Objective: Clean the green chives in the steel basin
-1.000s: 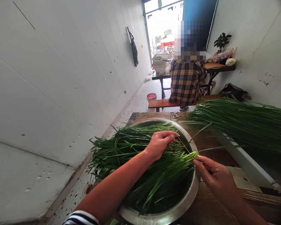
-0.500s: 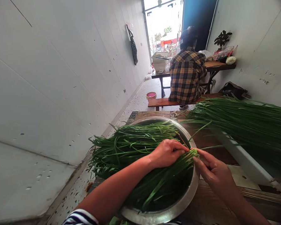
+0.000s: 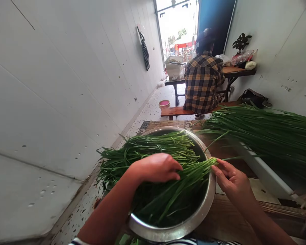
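Observation:
A wide metal basin [image 3: 172, 233] holds a heap of garlic chives [image 3: 153, 146], their leaves hanging over its left rim and their pale stem ends toward the right. At the right rim my right hand [image 3: 231, 178] pinches the stem ends of a bunch between thumb and fingers. My left hand [image 3: 156, 167] is over the middle of the basin, just above that bunch, palm down. Its thumb and index finger are apart, with nothing visible between them; the other fingers are partly hidden.
More long chives [image 3: 270, 132] lie over a white box [image 3: 265, 173] on the wooden table [image 3: 226, 217] at right. Ahead, a person in a plaid shirt [image 3: 202, 83] sits on a bench [image 3: 173, 111]. A pink-filled bucket [image 3: 164, 103] stands on the floor.
My left hand has left the stem ends and moved left over the chives, its fingers parting. The right hand keeps its pinch at the rim, nearly unmoved.

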A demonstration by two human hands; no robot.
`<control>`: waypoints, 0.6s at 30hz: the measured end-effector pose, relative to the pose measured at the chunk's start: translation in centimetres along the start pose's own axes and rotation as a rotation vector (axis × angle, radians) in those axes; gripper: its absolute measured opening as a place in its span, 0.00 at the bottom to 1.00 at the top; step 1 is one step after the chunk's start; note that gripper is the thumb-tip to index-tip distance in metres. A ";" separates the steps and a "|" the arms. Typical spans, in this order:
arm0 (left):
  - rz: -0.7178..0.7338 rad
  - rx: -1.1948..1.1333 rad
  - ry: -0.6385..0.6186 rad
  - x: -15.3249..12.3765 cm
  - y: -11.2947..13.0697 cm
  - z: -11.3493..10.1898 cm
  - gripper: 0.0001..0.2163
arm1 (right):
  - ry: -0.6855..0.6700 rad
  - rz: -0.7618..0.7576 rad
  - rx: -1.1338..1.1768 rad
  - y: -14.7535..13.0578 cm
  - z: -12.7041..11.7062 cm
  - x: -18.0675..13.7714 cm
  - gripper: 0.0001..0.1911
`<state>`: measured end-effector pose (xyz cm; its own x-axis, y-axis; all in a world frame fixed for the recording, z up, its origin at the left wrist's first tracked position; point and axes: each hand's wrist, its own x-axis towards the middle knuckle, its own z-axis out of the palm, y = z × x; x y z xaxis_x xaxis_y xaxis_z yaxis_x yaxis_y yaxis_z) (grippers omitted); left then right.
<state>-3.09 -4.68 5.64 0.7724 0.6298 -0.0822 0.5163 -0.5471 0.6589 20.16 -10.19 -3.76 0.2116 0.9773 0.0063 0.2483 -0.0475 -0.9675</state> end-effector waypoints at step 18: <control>-0.089 0.454 0.277 8.6 -4.4 2.3 0.07 | -0.060 -0.092 -0.113 0.8 0.0 0.0 0.19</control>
<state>2.06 1.88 0.32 0.6237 0.7728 0.1174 0.7307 -0.6298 0.2635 20.32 -10.20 -4.49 0.1269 0.9891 0.0748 0.3692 0.0229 -0.9291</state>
